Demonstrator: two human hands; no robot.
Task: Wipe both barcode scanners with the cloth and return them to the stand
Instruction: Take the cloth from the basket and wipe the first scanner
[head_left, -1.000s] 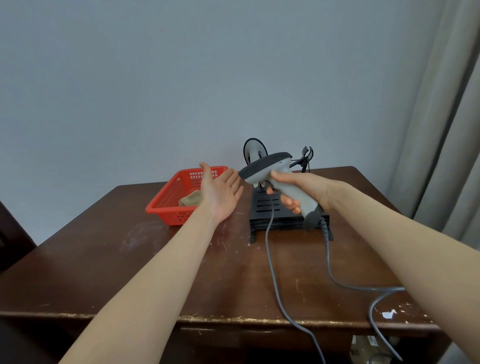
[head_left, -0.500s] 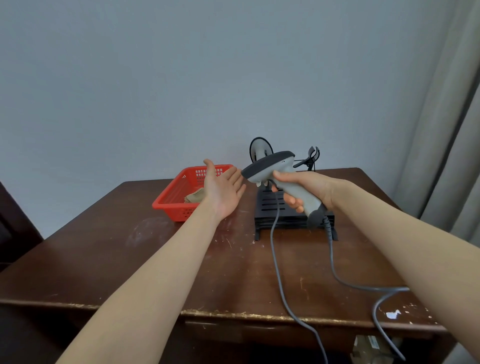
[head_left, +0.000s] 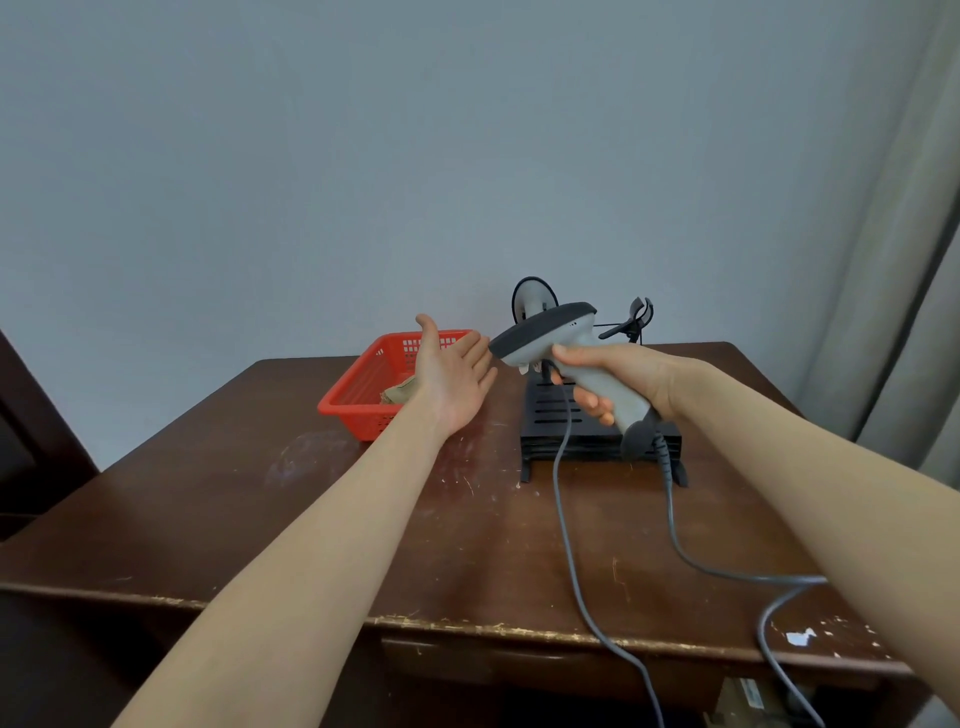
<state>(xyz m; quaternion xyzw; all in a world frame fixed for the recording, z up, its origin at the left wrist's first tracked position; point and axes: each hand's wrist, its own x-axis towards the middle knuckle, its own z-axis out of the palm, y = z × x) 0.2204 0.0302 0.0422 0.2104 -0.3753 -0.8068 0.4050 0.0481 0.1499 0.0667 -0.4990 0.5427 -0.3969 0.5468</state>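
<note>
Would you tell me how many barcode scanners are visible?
2. One barcode scanner is gripped by the right hand; the second scanner stands behind it, mostly hidden, by the black stand.

Soft even daylight, perhaps from the right, faint shadows, sharp focus, wide-angle bending at edges

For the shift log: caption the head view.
Right hand grips grey barcode scanner over black stand; open left hand beside it; cloth in red basket.
</note>
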